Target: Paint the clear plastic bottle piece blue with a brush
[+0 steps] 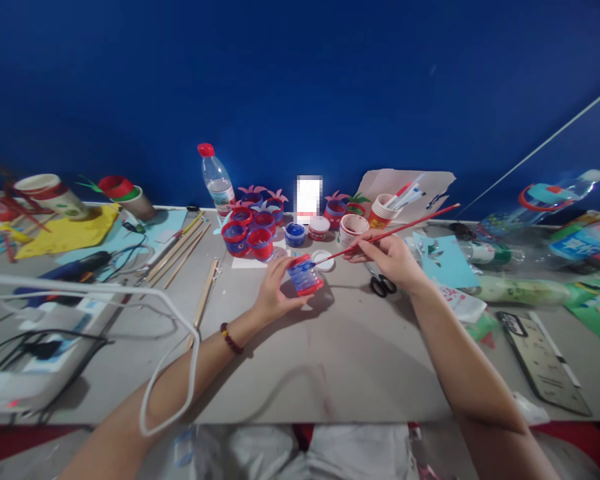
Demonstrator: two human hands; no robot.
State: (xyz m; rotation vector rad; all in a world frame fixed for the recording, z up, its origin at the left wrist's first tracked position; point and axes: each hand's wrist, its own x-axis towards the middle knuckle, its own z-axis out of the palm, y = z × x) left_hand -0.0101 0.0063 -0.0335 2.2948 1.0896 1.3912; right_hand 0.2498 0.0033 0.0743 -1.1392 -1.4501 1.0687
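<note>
Gripping in left hand (274, 293) — one painted plastic cup (306, 279), tilted. Pinching in right hand (391, 259) — one red paintbrush (420, 221), against cup's blue band. Nearby on desk (365, 367): scissors (382, 283).

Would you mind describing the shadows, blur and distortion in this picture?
Head view: a soft shadow lies on the table beside the left hand; head view: things near the side edges look stretched and blurry; head view: a pixelated white patch covers an area behind the blue paint jar.

Illumination moderate; soft shadows fall on the surface (370, 380). Side edges stretched and blurred. White pixelated patch (309, 199) near centre
</note>
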